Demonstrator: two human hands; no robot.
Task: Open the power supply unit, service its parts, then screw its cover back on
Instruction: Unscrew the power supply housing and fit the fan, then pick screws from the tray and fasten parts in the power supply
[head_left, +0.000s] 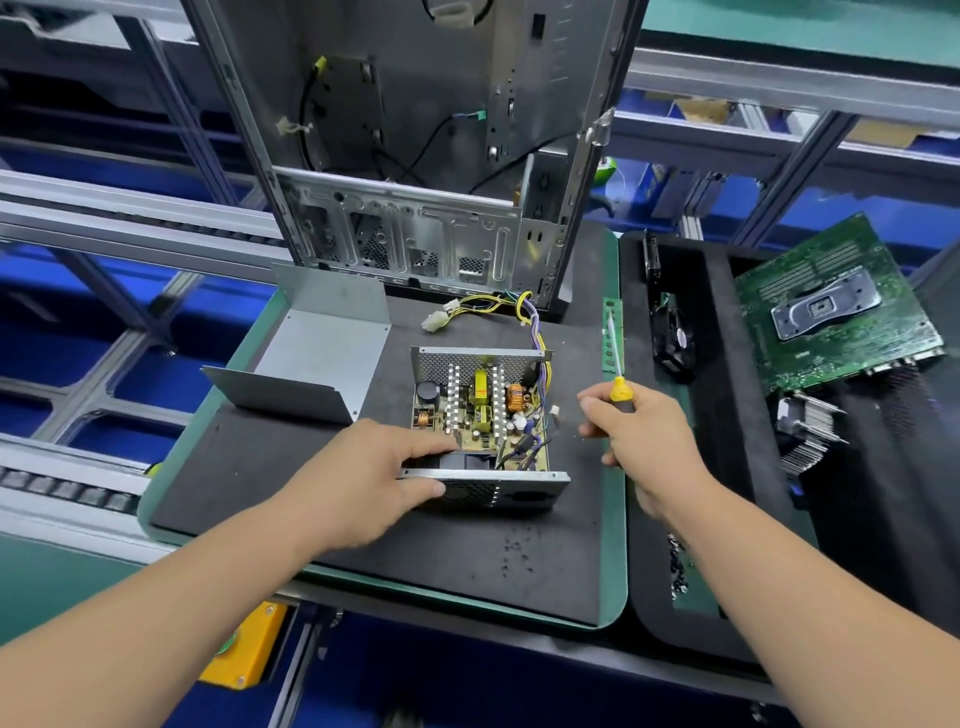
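The power supply unit (483, 415) lies open on the black mat (467, 561), its circuit board with coils and capacitors exposed. Its grey U-shaped cover (317, 353) rests upside down on the mat to the left. My left hand (374, 478) grips the unit's near-left corner, fingers over the front wall and thumb on the mesh face. My right hand (639, 441) holds a yellow-handled screwdriver (619, 374) to the right of the unit, its shaft pointing away from me. The unit's wire bundle (524, 312) runs back toward the case.
An open computer case (415, 156) stands upright behind the mat. On the right mat lie a green motherboard (831, 317), a black fan (675, 338), a heatsink (810, 431) and a green memory stick (613, 338). Several small screws (514, 556) lie near the front. Conveyor rails run left.
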